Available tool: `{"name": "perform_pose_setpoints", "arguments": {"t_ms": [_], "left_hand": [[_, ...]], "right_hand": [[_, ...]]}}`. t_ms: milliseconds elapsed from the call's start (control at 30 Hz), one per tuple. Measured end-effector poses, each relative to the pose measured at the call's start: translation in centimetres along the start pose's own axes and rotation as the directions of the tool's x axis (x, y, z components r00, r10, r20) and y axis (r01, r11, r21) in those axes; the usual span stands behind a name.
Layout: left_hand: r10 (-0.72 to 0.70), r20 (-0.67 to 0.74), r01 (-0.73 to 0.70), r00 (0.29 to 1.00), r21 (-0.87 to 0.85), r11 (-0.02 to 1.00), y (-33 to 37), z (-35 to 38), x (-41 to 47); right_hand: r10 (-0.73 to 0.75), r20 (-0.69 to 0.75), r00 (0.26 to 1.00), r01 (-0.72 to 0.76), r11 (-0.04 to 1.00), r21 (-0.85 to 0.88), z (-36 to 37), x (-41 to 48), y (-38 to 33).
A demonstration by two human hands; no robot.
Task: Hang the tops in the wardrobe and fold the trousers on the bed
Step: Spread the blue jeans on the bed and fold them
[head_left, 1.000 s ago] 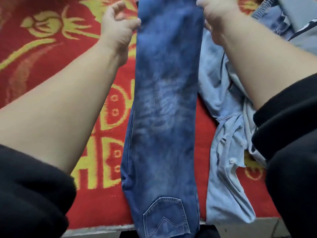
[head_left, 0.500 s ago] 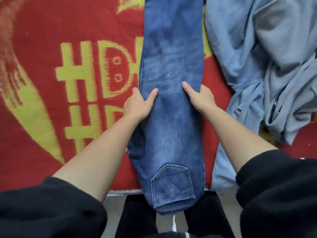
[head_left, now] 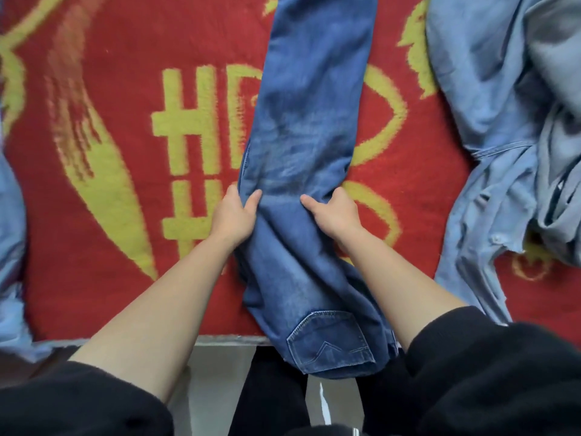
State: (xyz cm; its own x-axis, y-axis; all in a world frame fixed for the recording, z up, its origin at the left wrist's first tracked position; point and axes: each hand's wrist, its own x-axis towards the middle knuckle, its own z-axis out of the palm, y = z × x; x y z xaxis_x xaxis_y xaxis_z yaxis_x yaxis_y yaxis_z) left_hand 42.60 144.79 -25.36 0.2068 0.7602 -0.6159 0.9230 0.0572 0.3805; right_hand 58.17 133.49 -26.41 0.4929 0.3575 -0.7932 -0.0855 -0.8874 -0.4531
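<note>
Dark blue jeans (head_left: 309, 121), folded lengthwise, lie along the red and yellow bed cover (head_left: 125, 152), legs pointing away. Their waist end with a stitched back pocket (head_left: 330, 341) hangs over the bed's near edge. My left hand (head_left: 234, 215) grips the jeans' left edge, thumb on top and fingers curled under the denim. My right hand (head_left: 336, 212) grips the right edge the same way at the same height. The cloth bunches slightly between both hands.
A pale blue shirt (head_left: 490, 136) and a grey-blue garment (head_left: 559, 89) lie crumpled at the right of the bed. Another light blue cloth (head_left: 11, 247) shows at the left edge. The bed's near edge (head_left: 226, 339) runs under my forearms, with floor below.
Both hands came down from the far end of the jeans to mid-thigh. They first rested flat on the denim and now curl round its two edges, lifting them slightly.
</note>
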Motion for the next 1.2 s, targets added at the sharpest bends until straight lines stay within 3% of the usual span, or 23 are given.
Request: {"name": "perform_pose_setpoints", "arguments": {"t_ms": [133, 233, 333, 467, 633, 733, 800, 900, 1067, 1200], "left_hand": [[-0.040, -0.023, 0.039, 0.999, -0.042, 0.998, 2.4, 0.2, 2.9], [0.067, -0.146, -0.074, 0.987, -0.044, 0.996, 6.1, -0.6, 6.0], [0.259, -0.173, -0.233, 0.950, 0.158, 0.960, 10.1, -1.4, 9.9], [0.361, -0.185, -0.259, 0.914, 0.421, 0.869, 14.4, -1.9, 14.7], [0.346, -0.098, -0.254, 0.933, 0.501, 0.827, 14.8, -2.5, 18.8], [0.312, -0.148, -0.218, 0.938, 0.447, 0.868, 12.9, -4.4, 21.2], [0.319, -0.177, -0.217, 0.931, 0.434, 0.875, 12.2, -4.5, 22.6], [0.348, -0.175, -0.236, 0.921, 0.459, 0.856, 12.0, -4.1, 23.2], [0.281, -0.054, -0.224, 0.958, 0.474, 0.852, 11.8, -4.8, 24.3], [0.239, 0.020, -0.220, 0.971, 0.464, 0.858, 12.0, -5.1, 24.6]], "right_hand": [[-0.029, -0.014, 0.999, 0.028, 0.997, -0.065, -2.2, 1.0, -0.3], [-0.033, -0.175, 0.984, 0.032, 0.999, -0.011, -4.3, 2.5, -2.0], [-0.127, -0.335, 0.933, 0.142, 0.990, 0.021, -7.1, 5.9, -5.0], [-0.233, -0.328, 0.915, 0.241, 0.970, -0.018, -10.3, 11.7, -10.8], [-0.338, -0.262, 0.904, 0.398, 0.887, 0.232, -11.9, 17.2, -17.3], [-0.291, -0.143, 0.946, 0.320, 0.770, 0.552, -12.3, 19.3, -20.7], [-0.254, -0.081, 0.964, 0.247, 0.736, 0.630, -12.4, 20.6, -22.4], [-0.252, -0.125, 0.960, 0.276, 0.754, 0.596, -12.3, 21.9, -24.8], [-0.405, -0.317, 0.858, 0.514, 0.688, 0.511, -14.1, 23.8, -32.1], [-0.375, -0.267, 0.888, 0.442, 0.857, 0.265, -14.8, 26.6, -33.1]]}}
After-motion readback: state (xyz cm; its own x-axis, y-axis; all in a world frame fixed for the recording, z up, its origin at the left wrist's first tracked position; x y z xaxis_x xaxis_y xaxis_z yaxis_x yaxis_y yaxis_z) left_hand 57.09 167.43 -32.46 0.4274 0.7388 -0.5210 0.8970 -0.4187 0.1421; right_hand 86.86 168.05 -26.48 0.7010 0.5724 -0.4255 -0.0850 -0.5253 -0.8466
